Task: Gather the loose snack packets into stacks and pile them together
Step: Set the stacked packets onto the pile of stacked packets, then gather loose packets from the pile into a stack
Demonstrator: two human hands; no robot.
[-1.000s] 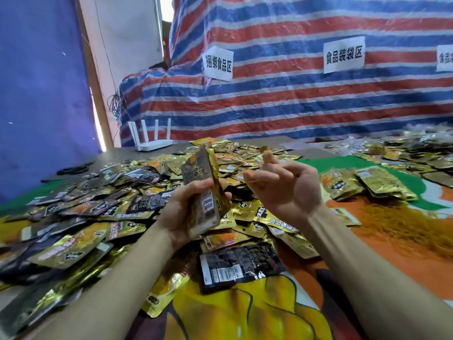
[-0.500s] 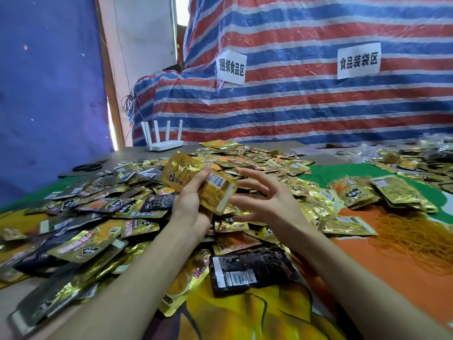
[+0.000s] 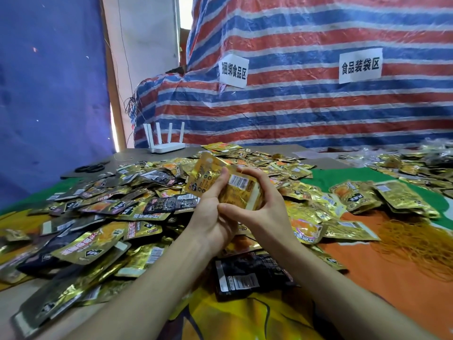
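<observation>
A stack of gold snack packets [image 3: 215,179] is held above the table between both hands. My left hand [image 3: 212,217] grips it from below and the left, thumb across its barcode face. My right hand [image 3: 262,204] wraps its right end, fingers curled over the top. Several loose gold and black packets [image 3: 98,217] are spread over the table to the left and behind. A black packet [image 3: 247,273] lies flat just below my wrists. Bundled gold stacks [image 3: 355,196] [image 3: 404,200] lie on the green cloth at the right.
A heap of orange rubber bands [image 3: 416,244] lies on the orange cloth at the right. A white router [image 3: 166,141] stands at the table's far edge, black scissors [image 3: 92,166] to its left. A striped tarp wall with two paper signs closes the back.
The stack has tipped from upright to lying sideways. My right hand, earlier apart and empty, has closed onto the stack's right end. Both hands rose slightly.
</observation>
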